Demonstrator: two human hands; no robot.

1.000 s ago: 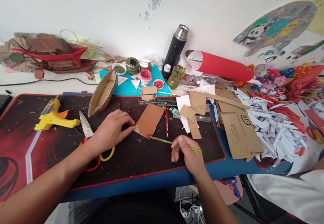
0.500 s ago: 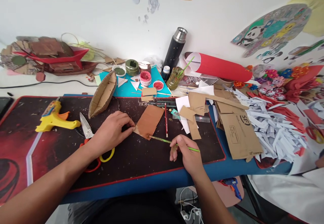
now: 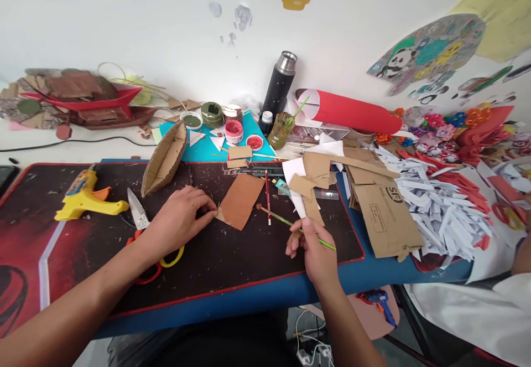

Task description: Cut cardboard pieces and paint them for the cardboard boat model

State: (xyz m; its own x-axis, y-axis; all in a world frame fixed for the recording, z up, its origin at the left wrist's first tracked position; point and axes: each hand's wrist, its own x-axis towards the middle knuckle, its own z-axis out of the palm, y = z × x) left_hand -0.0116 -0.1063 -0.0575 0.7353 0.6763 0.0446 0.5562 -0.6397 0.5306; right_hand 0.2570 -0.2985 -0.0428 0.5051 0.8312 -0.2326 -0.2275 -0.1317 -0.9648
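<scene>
Lifted away from the brown-painted cardboard rectangle (image 3: 239,200), the thin green paintbrush (image 3: 296,226) now points its tip up beside the red pencil (image 3: 267,197). Its handle is pinched in the fingers of the right hand (image 3: 316,251). On the other side, the left hand (image 3: 179,218) presses its fingertips, drawn together, on the rectangle's left corner, pinning it flat on the dark mat of the tabletop (image 3: 232,295). Red-and-yellow scissors (image 3: 143,234) lie under the left wrist.
</scene>
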